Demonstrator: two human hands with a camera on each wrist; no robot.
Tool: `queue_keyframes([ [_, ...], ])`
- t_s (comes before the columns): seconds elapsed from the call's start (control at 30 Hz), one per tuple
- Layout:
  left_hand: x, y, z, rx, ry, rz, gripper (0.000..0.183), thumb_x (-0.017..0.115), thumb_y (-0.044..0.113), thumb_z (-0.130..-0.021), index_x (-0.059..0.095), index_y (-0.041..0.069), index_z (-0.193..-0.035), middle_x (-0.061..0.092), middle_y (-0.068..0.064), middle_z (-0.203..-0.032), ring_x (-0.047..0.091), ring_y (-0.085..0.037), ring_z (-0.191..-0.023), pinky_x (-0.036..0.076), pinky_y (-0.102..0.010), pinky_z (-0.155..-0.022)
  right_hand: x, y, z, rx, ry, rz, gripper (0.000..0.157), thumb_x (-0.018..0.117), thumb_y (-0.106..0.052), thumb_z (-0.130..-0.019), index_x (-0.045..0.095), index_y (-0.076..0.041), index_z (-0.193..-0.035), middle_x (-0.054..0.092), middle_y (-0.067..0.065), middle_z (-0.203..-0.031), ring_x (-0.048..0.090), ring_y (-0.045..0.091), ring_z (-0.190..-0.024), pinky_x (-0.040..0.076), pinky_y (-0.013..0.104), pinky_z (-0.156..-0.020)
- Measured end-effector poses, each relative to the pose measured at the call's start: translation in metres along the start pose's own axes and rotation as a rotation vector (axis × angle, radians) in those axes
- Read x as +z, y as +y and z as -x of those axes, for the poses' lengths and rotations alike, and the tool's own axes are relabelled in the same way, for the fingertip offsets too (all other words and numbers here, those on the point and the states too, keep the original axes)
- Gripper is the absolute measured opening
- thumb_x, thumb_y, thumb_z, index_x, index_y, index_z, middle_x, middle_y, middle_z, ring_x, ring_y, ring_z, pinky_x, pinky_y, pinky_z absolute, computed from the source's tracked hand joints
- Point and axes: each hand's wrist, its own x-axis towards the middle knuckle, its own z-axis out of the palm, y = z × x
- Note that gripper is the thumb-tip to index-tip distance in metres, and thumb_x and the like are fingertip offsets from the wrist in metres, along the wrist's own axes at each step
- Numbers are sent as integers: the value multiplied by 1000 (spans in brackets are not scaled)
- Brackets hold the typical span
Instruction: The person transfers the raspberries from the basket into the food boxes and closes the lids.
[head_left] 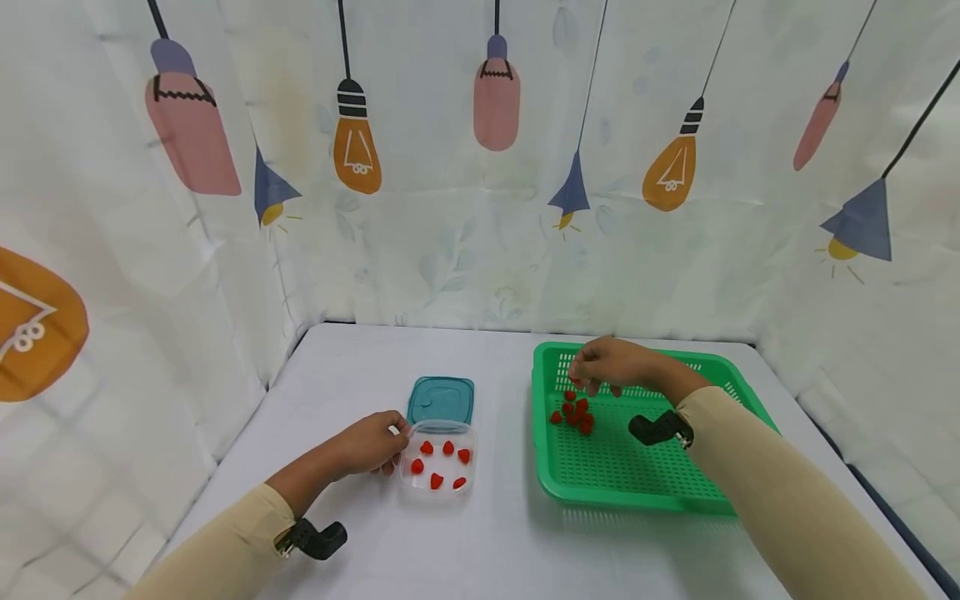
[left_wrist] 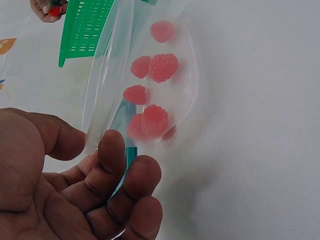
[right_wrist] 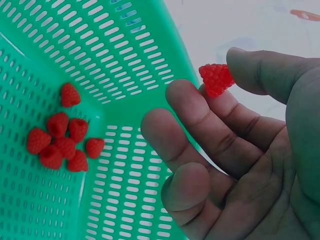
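My left hand pinches the left rim of a clear plastic container between thumb and fingers. Inside it lie several spaced-out red raspberries, seen through the clear wall in the left wrist view. Over the green basket, my right hand holds one raspberry between thumb and index finger, the other fingers loosely bent. Below that hand, a small cluster of raspberries rests on the basket's floor toward its left side.
A teal lid lies flat just behind the clear container. White cloth covers the table. A patterned curtain stands behind the table and along both sides. The basket's raised rim borders the raspberries there.
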Motion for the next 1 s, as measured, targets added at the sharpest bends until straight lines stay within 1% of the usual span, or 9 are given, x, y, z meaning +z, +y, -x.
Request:
queue_keyframes([
  [0.1,0,0,1,1,4,-4,17,58,17,-102,59,7,-115,62,-9,-79,59,-23,-69,50,-35,-64,-1,-3,0,1,-1,-9,24,55,-28,-107,70,-10,-104,69,10,-106,66,29,-96,51,47,-65],
  [0.17,0,0,1,1,4,-4,17,58,17,-102,59,7,-115,62,-9,-79,59,-23,-69,50,-35,-64,-1,-6,0,0,-5,-14,24,55,-28,-107,70,-9,-104,69,10,-102,66,29,-95,52,48,-67],
  [0.33,0,-1,0,3,4,-9,16,58,17,-102,59,7,-115,62,-8,-79,59,-23,-69,49,-35,-64,-1,-12,-1,2,-11,-30,26,57,-30,-106,70,-7,-108,69,12,-95,65,29,-92,53,45,-68],
  [0.53,1,0,0,7,6,-6,15,58,17,-102,59,7,-114,62,-8,-79,60,-23,-68,49,-35,-63,1,-20,-1,3,-13,-69,24,59,-30,-105,69,-8,-109,71,15,-104,67,33,-97,54,42,-69],
  [0.6,0,1,1,6,7,-3,15,58,16,-102,59,7,-114,62,-9,-79,59,-23,-68,49,-35,-63,2,-23,-1,5,-14,-83,24,60,-30,-105,68,-8,-110,71,13,-106,69,32,-99,55,41,-69],
  [0.8,1,1,2,8,10,-13,15,58,16,-102,59,7,-113,62,-8,-80,60,-23,-68,49,-34,-62,6,-29,-2,1,-29,-100,25,59,-30,-105,67,-7,-111,72,10,-103,71,26,-94,57,44,-74],
  [0.9,1,1,1,10,12,-14,15,58,17,-102,59,7,-114,63,-8,-80,60,-23,-68,49,-34,-62,8,-32,-3,-5,-37,-112,27,58,-30,-106,66,-5,-112,71,11,-105,71,28,-94,58,47,-76],
  [1.0,1,1,1,9,12,-6,15,58,16,-102,59,6,-113,63,-8,-80,60,-24,-69,49,-34,-62,10,-35,-4,-17,-47,-127,30,57,-28,-107,65,-1,-116,70,12,-107,69,34,-97,58,47,-77],
])
